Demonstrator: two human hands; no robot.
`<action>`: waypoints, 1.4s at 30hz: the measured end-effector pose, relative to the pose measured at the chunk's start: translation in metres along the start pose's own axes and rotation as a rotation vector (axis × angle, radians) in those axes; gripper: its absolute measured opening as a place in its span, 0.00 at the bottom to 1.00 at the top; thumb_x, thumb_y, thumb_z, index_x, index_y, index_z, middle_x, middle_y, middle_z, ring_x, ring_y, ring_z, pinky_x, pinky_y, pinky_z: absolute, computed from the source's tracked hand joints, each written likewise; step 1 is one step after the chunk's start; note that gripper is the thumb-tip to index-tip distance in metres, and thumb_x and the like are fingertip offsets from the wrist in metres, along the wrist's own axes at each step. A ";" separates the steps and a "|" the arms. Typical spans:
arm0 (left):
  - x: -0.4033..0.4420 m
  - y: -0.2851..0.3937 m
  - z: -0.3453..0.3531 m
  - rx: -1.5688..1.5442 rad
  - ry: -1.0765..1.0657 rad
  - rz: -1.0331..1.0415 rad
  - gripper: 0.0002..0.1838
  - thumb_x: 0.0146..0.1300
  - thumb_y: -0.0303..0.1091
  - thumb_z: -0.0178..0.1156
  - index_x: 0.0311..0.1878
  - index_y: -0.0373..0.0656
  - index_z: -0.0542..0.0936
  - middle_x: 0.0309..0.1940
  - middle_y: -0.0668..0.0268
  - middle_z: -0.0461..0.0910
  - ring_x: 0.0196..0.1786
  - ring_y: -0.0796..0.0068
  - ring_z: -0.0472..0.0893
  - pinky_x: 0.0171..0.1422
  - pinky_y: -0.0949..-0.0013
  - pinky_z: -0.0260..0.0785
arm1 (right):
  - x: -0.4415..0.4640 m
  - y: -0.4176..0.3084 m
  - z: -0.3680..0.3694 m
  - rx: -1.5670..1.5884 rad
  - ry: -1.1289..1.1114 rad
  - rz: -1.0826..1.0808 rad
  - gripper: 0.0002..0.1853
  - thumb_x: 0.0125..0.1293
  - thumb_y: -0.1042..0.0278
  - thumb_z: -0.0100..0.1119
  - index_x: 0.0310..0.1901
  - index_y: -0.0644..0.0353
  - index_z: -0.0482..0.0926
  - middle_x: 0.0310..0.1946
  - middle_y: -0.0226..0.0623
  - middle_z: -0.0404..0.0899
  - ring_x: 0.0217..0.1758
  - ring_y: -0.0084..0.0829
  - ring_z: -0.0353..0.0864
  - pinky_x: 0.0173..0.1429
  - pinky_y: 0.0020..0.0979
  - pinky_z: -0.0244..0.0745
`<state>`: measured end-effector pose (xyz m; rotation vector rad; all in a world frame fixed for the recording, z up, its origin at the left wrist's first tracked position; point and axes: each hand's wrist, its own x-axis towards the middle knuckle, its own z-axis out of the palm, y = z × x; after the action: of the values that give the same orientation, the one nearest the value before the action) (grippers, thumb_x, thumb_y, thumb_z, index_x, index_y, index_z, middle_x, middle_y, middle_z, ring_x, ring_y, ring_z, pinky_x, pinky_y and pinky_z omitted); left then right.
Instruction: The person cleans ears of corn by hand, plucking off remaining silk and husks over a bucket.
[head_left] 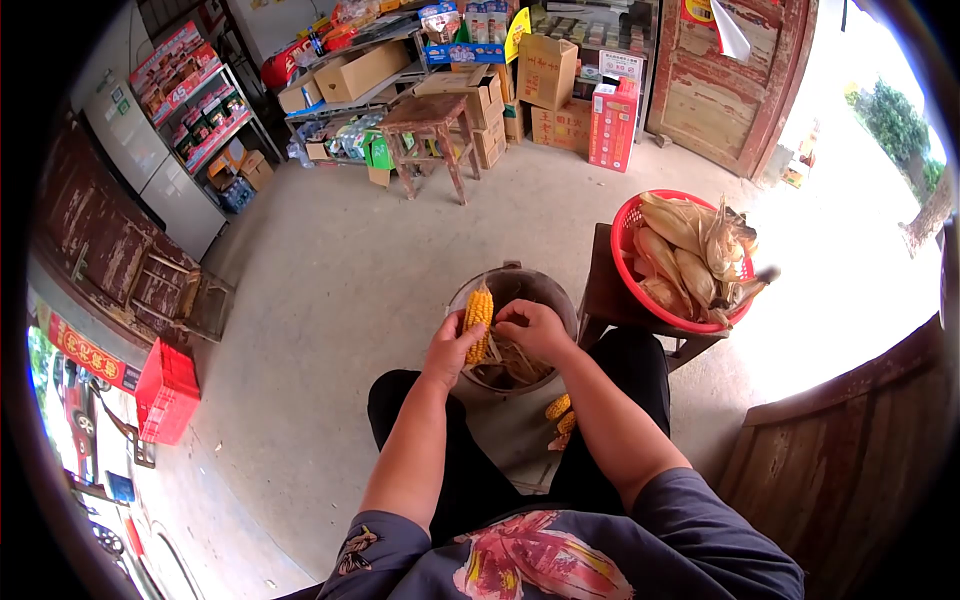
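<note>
left hand (452, 345) clamped on husked corn cob (479, 322), upright over bucket (520, 283); right hand (532, 329) just beside, fingers curled

Grey floor (320, 300) beneath bucket (551, 286) and stool (601, 277)

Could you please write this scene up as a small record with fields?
left hand: holds a bare yellow corn cob
right hand: fingers curled beside the cob; contact unclear
below the hands: round container with loose husks inside
between the knees: more yellow cobs
person's right: red basket of corn in dry husks, on a dark stool
person's left: red crate
background: worn wooden stool, cardboard boxes
</note>
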<state>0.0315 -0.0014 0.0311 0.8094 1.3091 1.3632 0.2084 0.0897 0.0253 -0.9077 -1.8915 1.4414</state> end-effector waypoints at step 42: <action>0.005 -0.013 0.000 0.236 -0.054 0.067 0.30 0.60 0.30 0.72 0.63 0.35 0.71 0.55 0.63 0.79 0.56 0.73 0.78 0.63 0.70 0.70 | 0.009 0.022 -0.015 0.431 0.143 0.083 0.05 0.71 0.69 0.61 0.39 0.60 0.81 0.30 0.21 0.79 0.31 0.14 0.74 0.37 0.20 0.71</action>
<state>0.0331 0.0022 0.0179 1.0518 1.4284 1.2439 0.2182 0.1096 0.0082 -0.8567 -1.3774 1.6967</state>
